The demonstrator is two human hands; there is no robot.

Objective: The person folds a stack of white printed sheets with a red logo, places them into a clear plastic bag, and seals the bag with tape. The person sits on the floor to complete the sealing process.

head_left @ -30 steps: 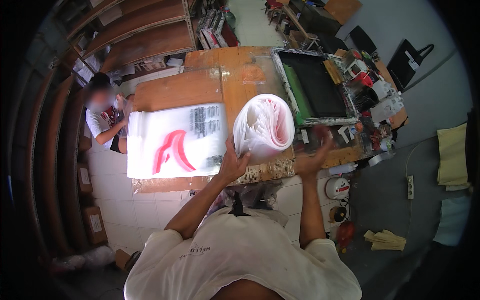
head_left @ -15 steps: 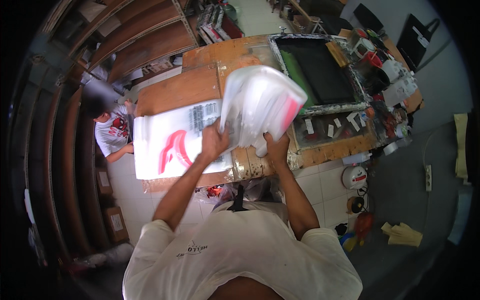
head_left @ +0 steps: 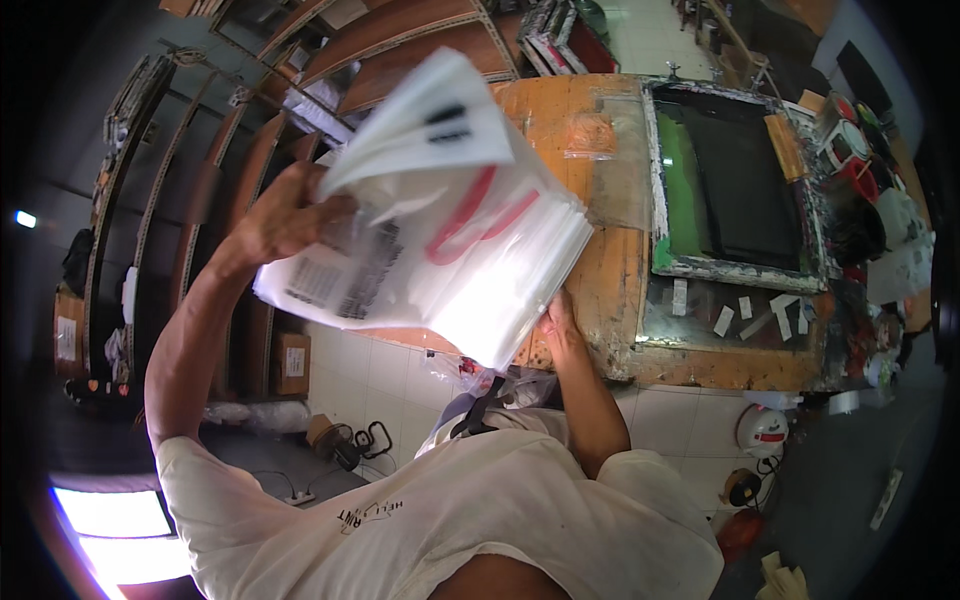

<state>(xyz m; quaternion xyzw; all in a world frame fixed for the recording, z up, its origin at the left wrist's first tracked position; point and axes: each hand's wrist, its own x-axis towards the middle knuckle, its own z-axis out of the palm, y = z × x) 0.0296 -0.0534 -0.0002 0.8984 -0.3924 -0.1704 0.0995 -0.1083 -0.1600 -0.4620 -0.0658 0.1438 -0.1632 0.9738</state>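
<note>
A thick stack of translucent white plastic bags (head_left: pixel 470 265), printed with red strokes and black lettering, is held tilted above the table's near left part. My left hand (head_left: pixel 300 215) is closed on the stack's left side, its fingers over the sheets. Above that hand the top bags (head_left: pixel 430 120) bend up and fold over, smeared by motion. My right hand (head_left: pixel 558 316) grips the stack's right edge from below; most of its fingers are hidden under the bags.
The wooden table (head_left: pixel 600 330) carries a screen-printing frame (head_left: pixel 740 270) with green and black mesh and a wooden squeegee (head_left: pixel 785 145). White scraps (head_left: pixel 725 320) lie nearer. Ink tubs (head_left: pixel 860 185) crowd the right end. Shelves (head_left: pixel 400 75) rise behind on the left.
The bags that lay flat at the left are off the table, in one tilted stack with those I held. My left hand went left and up. The view swung left; the other person is gone from it.
</note>
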